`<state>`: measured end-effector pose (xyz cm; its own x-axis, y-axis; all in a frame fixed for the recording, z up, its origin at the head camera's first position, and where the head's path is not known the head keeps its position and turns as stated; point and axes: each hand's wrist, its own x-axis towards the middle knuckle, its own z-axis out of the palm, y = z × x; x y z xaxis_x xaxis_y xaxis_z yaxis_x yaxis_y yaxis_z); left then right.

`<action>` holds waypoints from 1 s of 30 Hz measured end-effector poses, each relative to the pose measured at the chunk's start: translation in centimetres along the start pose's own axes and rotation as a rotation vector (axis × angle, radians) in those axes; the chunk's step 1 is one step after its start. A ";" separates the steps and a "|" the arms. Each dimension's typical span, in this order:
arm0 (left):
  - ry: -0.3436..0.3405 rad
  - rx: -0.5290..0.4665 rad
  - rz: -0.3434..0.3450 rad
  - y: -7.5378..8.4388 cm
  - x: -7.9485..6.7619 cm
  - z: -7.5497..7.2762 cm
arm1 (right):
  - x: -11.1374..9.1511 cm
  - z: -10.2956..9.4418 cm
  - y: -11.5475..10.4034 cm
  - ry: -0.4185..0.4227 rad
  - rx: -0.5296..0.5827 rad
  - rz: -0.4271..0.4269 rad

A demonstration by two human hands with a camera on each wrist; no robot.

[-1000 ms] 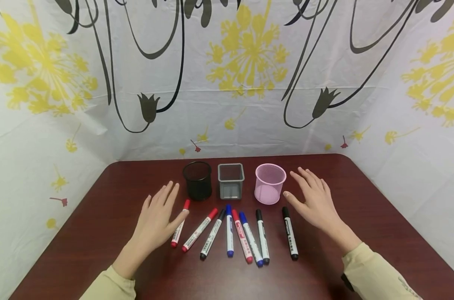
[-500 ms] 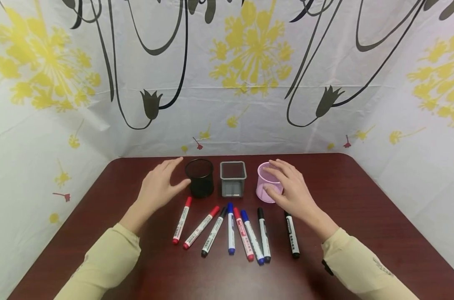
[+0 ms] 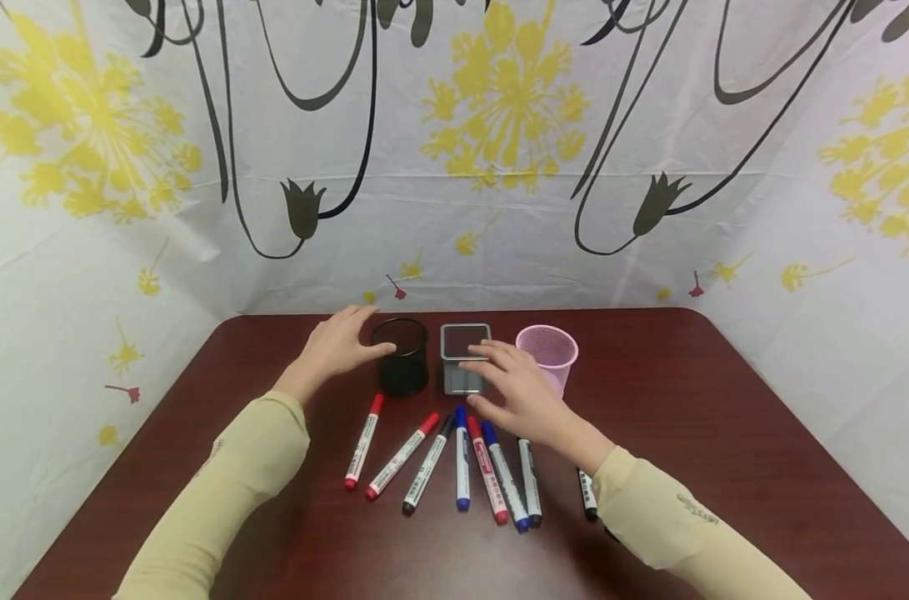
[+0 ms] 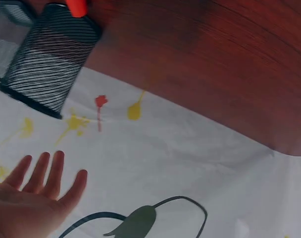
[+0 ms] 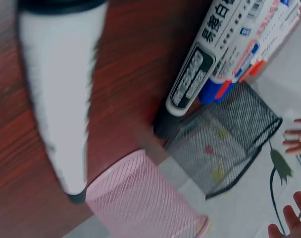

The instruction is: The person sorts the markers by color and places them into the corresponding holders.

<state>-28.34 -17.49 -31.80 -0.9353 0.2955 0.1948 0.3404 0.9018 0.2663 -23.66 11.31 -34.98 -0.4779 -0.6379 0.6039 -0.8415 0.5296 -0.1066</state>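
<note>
In the head view my left hand [image 3: 337, 343] is at the left side of the round black mesh pen cup [image 3: 403, 371], thumb overlapping its front and fingers by its rim. The left wrist view shows that hand's fingers spread, with nothing between them. My right hand [image 3: 525, 396] hovers over the table with fingers extended, its fingertips overlapping the square grey mesh pen holder [image 3: 451, 375]. Behind this hand stands the pink mesh pen cup [image 3: 551, 346], partly hidden. Below the cups lie several whiteboard markers, among them a red-capped marker [image 3: 361, 442] and a blue-capped marker [image 3: 462, 467].
A black-capped marker [image 3: 586, 496] lies at the right, partly covered by the right sleeve [image 3: 671, 521]. The dark red-brown table [image 3: 349, 558] ends at a white patterned cloth [image 3: 394, 208] behind and on both sides.
My left hand has moved right and forward to the black pen cup. My right hand has swept left across the pink cup toward the grey holder. The cups and markers stay where they were.
</note>
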 end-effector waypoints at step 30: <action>-0.160 -0.077 0.006 -1.9 2.5 2.2 | -1.4 6.4 -3.8 -0.472 -0.080 -0.267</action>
<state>-31.57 -17.70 -33.89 -0.9347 0.3524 0.0455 0.3464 0.8750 0.3382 -21.40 6.67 -40.45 -0.3265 -0.9280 0.1793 -0.9362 0.3436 0.0735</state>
